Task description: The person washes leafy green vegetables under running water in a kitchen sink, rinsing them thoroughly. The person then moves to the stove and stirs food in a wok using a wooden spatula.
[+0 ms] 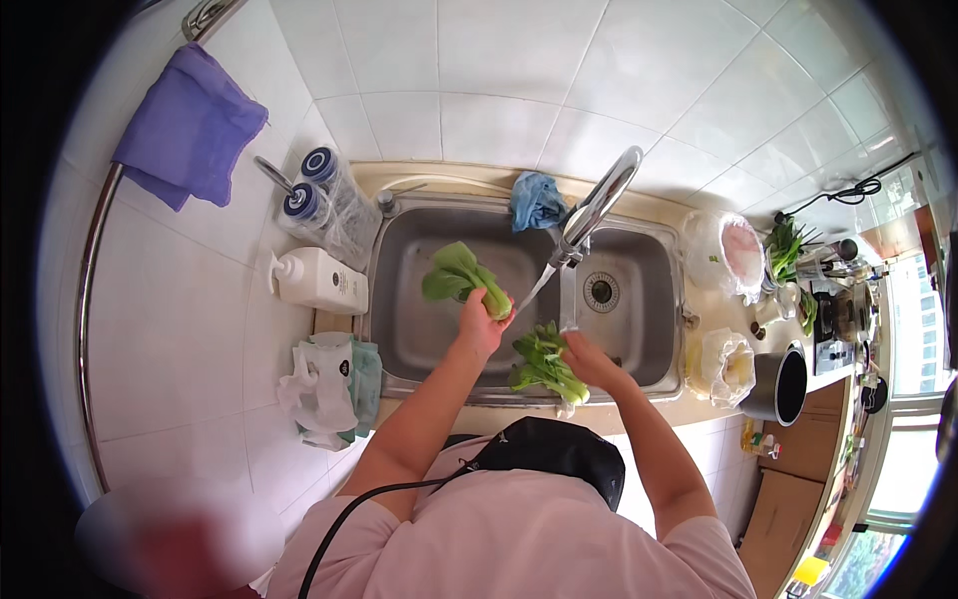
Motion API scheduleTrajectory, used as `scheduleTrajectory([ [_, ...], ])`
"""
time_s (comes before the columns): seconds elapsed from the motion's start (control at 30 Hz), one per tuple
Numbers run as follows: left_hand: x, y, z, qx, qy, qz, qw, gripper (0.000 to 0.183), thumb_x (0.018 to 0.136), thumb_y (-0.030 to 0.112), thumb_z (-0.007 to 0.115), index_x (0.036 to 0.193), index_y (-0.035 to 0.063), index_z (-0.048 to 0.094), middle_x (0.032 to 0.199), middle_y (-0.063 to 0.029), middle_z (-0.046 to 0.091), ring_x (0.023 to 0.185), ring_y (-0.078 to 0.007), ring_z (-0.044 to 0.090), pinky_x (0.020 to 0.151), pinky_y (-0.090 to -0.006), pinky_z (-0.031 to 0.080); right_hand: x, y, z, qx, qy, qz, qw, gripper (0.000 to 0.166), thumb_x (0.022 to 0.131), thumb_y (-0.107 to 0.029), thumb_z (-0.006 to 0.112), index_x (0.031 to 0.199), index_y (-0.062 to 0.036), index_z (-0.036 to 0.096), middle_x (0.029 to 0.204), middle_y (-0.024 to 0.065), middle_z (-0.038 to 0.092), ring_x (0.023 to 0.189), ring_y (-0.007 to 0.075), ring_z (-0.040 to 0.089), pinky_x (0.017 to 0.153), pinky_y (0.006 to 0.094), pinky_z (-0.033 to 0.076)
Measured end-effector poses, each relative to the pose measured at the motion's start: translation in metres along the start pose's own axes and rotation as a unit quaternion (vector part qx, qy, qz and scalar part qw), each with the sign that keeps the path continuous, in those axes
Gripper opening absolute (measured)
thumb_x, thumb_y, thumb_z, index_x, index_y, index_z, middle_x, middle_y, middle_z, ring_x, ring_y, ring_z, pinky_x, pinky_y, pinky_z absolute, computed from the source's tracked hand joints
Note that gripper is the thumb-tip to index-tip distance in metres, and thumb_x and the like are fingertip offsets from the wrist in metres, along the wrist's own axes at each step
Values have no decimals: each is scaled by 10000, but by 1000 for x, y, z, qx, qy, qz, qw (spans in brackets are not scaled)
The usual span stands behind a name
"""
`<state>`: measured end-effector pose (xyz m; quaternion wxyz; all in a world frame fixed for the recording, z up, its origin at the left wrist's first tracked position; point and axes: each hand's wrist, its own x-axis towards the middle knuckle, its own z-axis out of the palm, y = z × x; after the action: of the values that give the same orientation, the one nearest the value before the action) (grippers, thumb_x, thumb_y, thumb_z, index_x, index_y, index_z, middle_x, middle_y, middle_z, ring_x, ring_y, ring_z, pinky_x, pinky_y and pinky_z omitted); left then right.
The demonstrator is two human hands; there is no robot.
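My left hand (483, 323) grips a head of bok choy (465, 273) by its pale stem end, over the large left basin (408, 329) of a steel double sink. A thin stream of water falls from the chrome faucet (599, 206) close to that stem end. More leafy greens (546, 367) lie in a bunch at the sink's front edge, stems toward me. My right hand (590, 358) is just right of this bunch, by the divider between the basins. Its fingertips are blurred, so whether they hold anything is unclear.
A blue cloth (537, 202) lies behind the faucet. Left of the sink stand a white pump bottle (322, 281), blue-lidded containers (318, 198) in plastic and several plastic bags (337, 382). To the right are two bag-lined containers (722, 254) and a dark pot (780, 385).
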<state>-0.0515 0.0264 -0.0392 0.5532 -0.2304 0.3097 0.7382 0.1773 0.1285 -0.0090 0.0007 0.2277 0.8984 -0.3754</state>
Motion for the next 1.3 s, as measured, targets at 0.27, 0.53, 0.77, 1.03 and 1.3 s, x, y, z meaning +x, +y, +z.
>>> scheduleTrajectory([
  [0.27, 15, -36, 37, 50, -68, 22, 996, 195, 965, 220, 521, 1071, 57, 503, 950, -97, 588, 894, -252, 596, 751, -362, 513, -54, -14, 15, -179, -88, 61, 978, 474, 802, -160, 625, 1234, -22, 486, 1207, 195, 482, 1127, 363, 496, 917, 440, 463],
  [0.53, 32, -43, 45, 167, -68, 10, 983, 320, 928, 370, 577, 1046, 84, 497, 872, -68, 564, 646, -208, 585, 479, -323, 454, -26, -21, -16, -98, -29, 88, 991, 457, 864, -220, 597, 1265, -30, 491, 1196, 189, 519, 1000, 347, 576, 877, 438, 476],
  [0.77, 17, -59, 50, 170, -52, 238, 955, 271, 993, 344, 447, 1135, 114, 468, 924, -36, 548, 805, -149, 550, 693, -304, 475, 86, -61, 10, 117, 219, 151, 957, 358, 959, -259, 476, 1176, 25, 492, 1156, 263, 499, 939, 428, 576, 747, 459, 507],
  [1.03, 6, -37, 39, 94, -39, 204, 974, 377, 1015, 330, 378, 1298, 80, 391, 1189, -87, 514, 1055, -197, 526, 899, -326, 447, 109, -94, 14, -45, 218, 122, 967, 354, 982, -272, 394, 1187, 9, 462, 1090, 283, 521, 907, 455, 578, 756, 498, 499],
  [1.3, 5, -38, 50, 56, -33, 212, 975, 397, 1015, 334, 374, 1317, 75, 379, 1228, -89, 512, 1075, -222, 536, 903, -344, 447, 115, -97, 7, -18, 229, 174, 958, 278, 927, -143, 439, 1152, 13, 487, 980, 264, 593, 925, 433, 601, 754, 481, 509],
])
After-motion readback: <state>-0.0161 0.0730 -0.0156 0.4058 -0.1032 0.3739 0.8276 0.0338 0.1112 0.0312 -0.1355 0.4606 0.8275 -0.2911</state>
